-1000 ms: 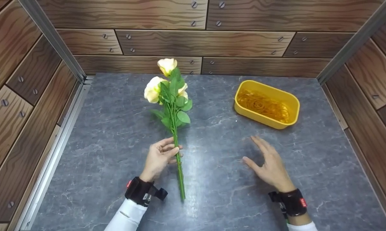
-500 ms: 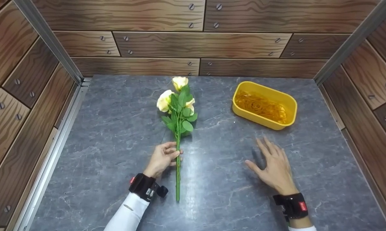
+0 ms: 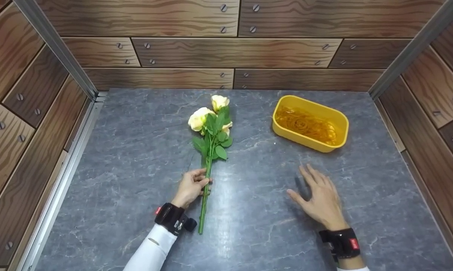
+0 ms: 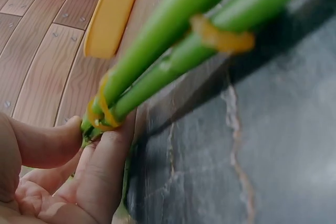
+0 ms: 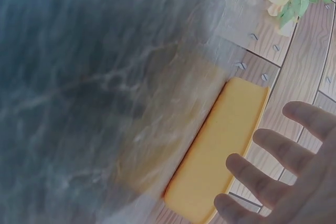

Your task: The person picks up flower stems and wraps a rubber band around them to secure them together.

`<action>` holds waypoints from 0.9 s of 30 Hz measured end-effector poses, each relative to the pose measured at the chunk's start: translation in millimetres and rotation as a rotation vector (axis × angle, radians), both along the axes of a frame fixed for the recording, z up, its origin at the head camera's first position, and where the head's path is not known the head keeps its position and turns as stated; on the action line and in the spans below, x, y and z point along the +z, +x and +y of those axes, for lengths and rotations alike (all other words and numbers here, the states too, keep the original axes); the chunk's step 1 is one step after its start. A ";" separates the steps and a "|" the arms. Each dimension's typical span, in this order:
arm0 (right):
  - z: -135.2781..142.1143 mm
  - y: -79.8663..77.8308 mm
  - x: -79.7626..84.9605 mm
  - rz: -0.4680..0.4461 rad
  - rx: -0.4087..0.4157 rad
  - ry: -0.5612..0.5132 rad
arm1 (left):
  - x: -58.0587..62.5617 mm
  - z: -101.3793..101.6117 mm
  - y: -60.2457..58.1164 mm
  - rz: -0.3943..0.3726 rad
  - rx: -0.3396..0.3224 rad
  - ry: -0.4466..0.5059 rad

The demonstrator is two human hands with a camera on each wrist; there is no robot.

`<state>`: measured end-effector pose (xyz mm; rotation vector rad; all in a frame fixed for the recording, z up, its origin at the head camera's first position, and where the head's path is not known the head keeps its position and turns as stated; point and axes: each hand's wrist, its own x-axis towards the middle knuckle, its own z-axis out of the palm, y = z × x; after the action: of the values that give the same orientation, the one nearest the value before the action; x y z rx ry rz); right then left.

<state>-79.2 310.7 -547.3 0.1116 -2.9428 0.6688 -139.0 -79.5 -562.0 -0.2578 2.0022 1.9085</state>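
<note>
My left hand (image 3: 190,188) pinches a small bunch of cream-white roses (image 3: 199,119) by the green stems (image 4: 173,61), between thumb and fingers. The blooms point toward the back of the table and the stem ends toward me. In the left wrist view, one orange-yellow rubber band (image 4: 104,109) circles the stems right at my fingertips. Another band (image 4: 226,38) wraps a stem closer to the camera. Fingers spread and holding nothing, my right hand (image 3: 321,201) hovers in front of the yellow container (image 3: 300,140); the right wrist view shows its extended fingers (image 5: 262,179) beside that container.
Many thin rubber bands (image 3: 303,123) lie inside the yellow container at the back right of the grey marbled tabletop (image 3: 136,210). Wood-patterned walls (image 3: 234,52) enclose the back and both sides, with metal rails (image 3: 61,199) along the left edge.
The roses have come down and nearer to me, their blooms swinging right and the stem ends left, still in my left hand. My right hand has shifted slightly right and lower, its fingers spreading.
</note>
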 end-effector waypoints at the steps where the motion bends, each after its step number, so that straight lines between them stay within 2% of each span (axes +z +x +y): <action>1: -0.7 0.2 0.0 -0.005 0.000 0.000 | -0.5 -0.6 0.0 0.009 -0.004 -0.007; 6: -3.2 1.1 2.0 -0.034 -0.004 0.000 | 0.0 -4.4 2.2 0.086 -0.022 -0.121; 9: -3.8 0.7 3.6 -0.038 -0.008 -0.001 | 1.4 -7.9 4.7 0.151 -0.010 -0.213; 12: -4.0 -0.3 4.9 -0.036 -0.011 -0.002 | 4.6 -13.1 8.2 0.203 0.012 -0.265; 21: -2.1 -0.5 12.6 -0.048 -0.015 0.002 | 16.2 -30.3 19.1 0.314 0.052 -0.298; 27: 0.7 -0.1 20.7 -0.036 -0.022 0.016 | 25.7 -43.1 25.9 0.419 0.035 -0.502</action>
<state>-79.3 311.4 -526.6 0.0693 -2.9792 0.6509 -113.2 -122.6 -536.3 -0.0134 2.7592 1.5376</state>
